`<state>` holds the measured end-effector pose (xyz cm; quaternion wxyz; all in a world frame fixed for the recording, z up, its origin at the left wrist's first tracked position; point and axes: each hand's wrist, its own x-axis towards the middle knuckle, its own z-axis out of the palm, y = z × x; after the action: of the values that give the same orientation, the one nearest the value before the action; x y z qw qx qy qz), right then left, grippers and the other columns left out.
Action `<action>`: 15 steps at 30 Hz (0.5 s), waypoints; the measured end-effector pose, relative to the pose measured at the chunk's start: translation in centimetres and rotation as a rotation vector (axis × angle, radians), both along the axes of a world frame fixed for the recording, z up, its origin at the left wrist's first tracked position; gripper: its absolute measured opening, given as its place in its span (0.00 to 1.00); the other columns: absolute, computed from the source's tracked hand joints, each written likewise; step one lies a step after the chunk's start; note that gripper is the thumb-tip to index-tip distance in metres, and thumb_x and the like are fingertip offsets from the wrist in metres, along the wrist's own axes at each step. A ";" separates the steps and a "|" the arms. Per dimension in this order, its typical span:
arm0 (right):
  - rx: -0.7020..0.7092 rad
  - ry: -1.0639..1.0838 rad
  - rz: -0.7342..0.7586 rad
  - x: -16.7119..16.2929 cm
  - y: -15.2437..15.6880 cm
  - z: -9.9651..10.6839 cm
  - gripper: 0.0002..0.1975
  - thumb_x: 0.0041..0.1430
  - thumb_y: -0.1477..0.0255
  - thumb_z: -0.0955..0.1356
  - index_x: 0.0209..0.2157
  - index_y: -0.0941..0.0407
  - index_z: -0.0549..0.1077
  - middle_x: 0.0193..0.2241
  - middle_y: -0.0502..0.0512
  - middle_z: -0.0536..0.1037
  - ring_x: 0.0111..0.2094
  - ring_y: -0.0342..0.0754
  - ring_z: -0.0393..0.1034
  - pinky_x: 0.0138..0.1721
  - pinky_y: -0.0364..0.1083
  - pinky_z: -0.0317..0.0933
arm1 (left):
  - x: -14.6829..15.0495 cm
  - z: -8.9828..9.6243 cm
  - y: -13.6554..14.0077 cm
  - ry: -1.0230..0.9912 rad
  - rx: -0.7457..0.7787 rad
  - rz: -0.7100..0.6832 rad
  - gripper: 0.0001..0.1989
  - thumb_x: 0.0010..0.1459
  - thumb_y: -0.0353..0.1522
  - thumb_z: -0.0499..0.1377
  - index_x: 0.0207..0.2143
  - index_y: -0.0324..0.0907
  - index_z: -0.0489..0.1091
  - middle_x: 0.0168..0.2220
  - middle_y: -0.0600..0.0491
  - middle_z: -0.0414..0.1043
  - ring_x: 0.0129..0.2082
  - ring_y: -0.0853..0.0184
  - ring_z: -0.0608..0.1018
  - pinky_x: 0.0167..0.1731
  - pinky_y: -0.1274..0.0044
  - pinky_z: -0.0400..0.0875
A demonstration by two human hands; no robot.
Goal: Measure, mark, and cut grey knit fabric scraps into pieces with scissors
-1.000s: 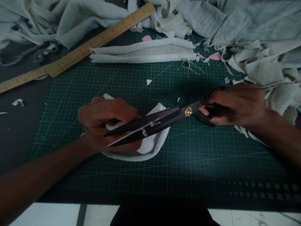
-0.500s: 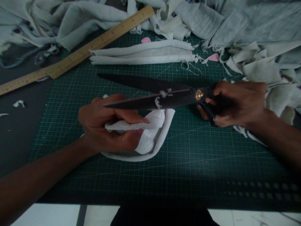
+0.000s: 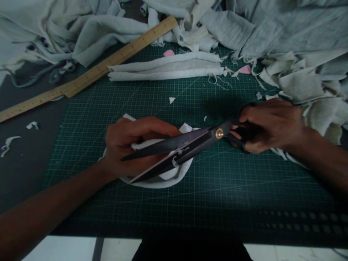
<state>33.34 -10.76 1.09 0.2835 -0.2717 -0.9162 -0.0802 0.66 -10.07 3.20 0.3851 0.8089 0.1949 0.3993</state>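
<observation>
My left hand [image 3: 136,145] is closed on a folded piece of white fabric [image 3: 181,173], whose curved, thick edge loops below the fingers. In my right hand [image 3: 272,125] is a pair of large dark scissors [image 3: 194,139] with a brass pivot screw. Their blades stand apart and point left, passing in front of the left fingers and part of the fabric. Small white lint bits cling to the blades. Whether the blades touch the fabric I cannot tell. A tiny white triangular scrap [image 3: 172,100] lies on the green cutting mat [image 3: 223,195] beyond the left hand.
A wooden ruler [image 3: 122,52] lies slanted across the mat's far left. Beside it is a folded pale fabric strip [image 3: 165,67]. Pink pieces [image 3: 244,69] lie near the strip. Grey cloth [image 3: 285,29] is heaped at the back, with fabric scraps [image 3: 301,78] at right.
The scissors have swung down and nearer to me, their blades now slanting over the left hand and fabric. My left hand has shifted slightly right. The triangular scrap on the mat now shows.
</observation>
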 end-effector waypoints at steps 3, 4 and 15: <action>-0.024 -0.002 0.010 -0.1 0.0 0.0 0.07 0.68 0.67 0.67 0.35 0.50 0.64 0.19 0.38 0.68 0.18 0.39 0.63 0.19 0.43 0.55 | -0.1 0.2 0.2 0.048 0.038 -0.021 0.09 0.69 0.40 0.64 0.42 0.44 0.78 0.29 0.58 0.82 0.19 0.74 0.78 0.15 0.84 0.69; -0.026 -0.005 0.008 -0.1 0.0 0.1 0.08 0.68 0.67 0.68 0.35 0.50 0.64 0.19 0.38 0.69 0.18 0.39 0.63 0.19 0.43 0.55 | -0.1 0.2 0.2 0.041 0.041 -0.024 0.09 0.69 0.40 0.64 0.41 0.44 0.78 0.26 0.59 0.81 0.17 0.75 0.77 0.14 0.85 0.67; 0.026 -0.036 -0.026 0.1 0.0 0.0 0.05 0.68 0.68 0.66 0.35 0.50 0.65 0.17 0.39 0.67 0.16 0.40 0.64 0.19 0.43 0.56 | -0.2 -1.1 -0.4 -0.092 -0.063 0.105 0.14 0.63 0.43 0.69 0.34 0.44 0.73 0.21 0.61 0.73 0.11 0.78 0.66 0.09 0.83 0.55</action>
<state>33.39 -10.78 1.12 0.2693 -0.2785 -0.9164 -0.1007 0.44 -10.49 2.05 0.3975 0.7657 0.2317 0.4494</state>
